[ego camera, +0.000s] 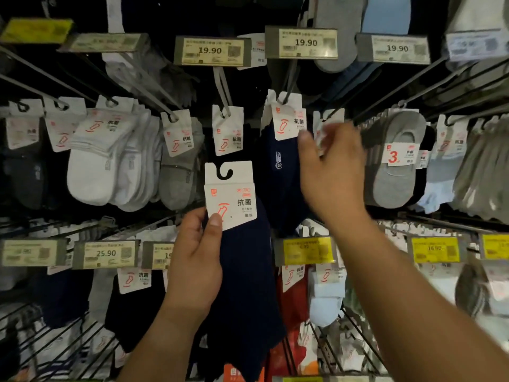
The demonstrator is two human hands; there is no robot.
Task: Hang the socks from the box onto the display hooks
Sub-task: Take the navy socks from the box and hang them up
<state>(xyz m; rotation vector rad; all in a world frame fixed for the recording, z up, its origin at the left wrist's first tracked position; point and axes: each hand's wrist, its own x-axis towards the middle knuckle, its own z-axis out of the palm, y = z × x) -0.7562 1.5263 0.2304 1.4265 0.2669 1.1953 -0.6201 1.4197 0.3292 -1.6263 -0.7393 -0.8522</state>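
Observation:
My left hand (197, 252) grips a pack of navy socks (245, 285) by its white card header (230, 193), thumb on the card's lower edge. The pack hangs free in front of the display, below the centre hook (223, 89). My right hand (334, 172) reaches up to a white sock card (326, 119) hanging on a hook (341, 111) right of centre; its blurred fingers lie over that card, so the hold is unclear. Just left of it another navy sock pack (283, 150) hangs from a hook. The box is out of view.
Long metal hooks with price tags (212, 51) stick out toward me in rows. White socks (107, 161) and grey ones hang at left, grey low-cut socks (396, 164) at right. A lower row carries yellow price tags (307, 250), red socks (293, 301) and other packs.

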